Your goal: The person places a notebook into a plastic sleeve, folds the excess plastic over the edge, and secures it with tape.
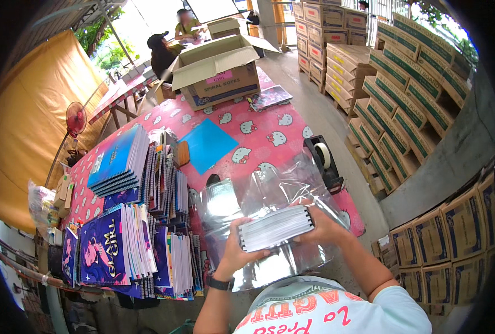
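Down at the lower middle of the head view, a small stack of spiral notebooks [275, 227] is gripped between both hands, page edges facing up. It's pinched at its near-left corner by the left hand [237, 249], thumb on top and fingers curled underneath, and a dark watch [221, 284] is worn on that wrist. The far end is clamped by the right hand [321, 224], fingers wrapped around the edge. The stack is held just above a crinkly clear plastic bag [270, 192] that's spread over the near edge of the desk [270, 133], which is covered by a pink cartoon-cat cloth.

Off to the left, rows of colourful spiral notebooks [125, 234] are stood and piled up. A blue sheet [207, 145] is laid flat mid-desk, a black tape dispenser [322, 161] is parked at the right edge, and an open cardboard box [219, 72] is sat at the far end. Stacked cartons [403, 94] are lined along the right side. Two people are seated beyond the box.
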`<state>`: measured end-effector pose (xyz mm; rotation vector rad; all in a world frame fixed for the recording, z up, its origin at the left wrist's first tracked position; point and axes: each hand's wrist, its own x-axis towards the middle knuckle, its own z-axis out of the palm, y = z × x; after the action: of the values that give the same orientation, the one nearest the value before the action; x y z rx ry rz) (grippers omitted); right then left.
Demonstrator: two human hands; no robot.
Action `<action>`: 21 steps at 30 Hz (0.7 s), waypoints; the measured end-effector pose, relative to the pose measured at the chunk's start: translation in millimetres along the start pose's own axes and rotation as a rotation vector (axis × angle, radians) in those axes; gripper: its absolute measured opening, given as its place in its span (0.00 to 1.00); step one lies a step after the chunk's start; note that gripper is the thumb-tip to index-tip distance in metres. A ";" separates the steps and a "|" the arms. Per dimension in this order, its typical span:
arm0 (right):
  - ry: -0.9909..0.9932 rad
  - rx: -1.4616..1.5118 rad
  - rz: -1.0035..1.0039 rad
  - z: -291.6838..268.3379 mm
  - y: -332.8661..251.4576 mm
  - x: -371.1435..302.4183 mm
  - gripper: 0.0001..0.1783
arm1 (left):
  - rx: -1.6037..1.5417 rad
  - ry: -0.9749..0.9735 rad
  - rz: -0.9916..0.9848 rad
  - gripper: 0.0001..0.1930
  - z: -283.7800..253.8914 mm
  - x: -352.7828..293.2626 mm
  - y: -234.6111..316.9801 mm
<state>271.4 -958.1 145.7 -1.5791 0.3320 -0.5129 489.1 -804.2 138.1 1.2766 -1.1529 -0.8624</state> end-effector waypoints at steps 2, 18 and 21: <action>-0.099 0.012 0.045 -17.8 9.5 3.1 0.45 | -0.238 -0.046 -0.061 0.45 -11.2 -1.7 -0.6; -0.170 -1.175 -0.318 -10.3 -119.9 35.5 0.11 | 0.660 -0.058 -0.027 0.07 -33.6 60.4 111.4; -0.189 -1.110 -0.357 -16.8 -130.5 27.0 0.09 | 0.510 0.050 0.008 0.06 -48.3 61.3 112.0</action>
<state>273.4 -975.8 278.8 -2.7770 0.1832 -0.4593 537.8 -834.7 261.9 1.6917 -1.3874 -0.5393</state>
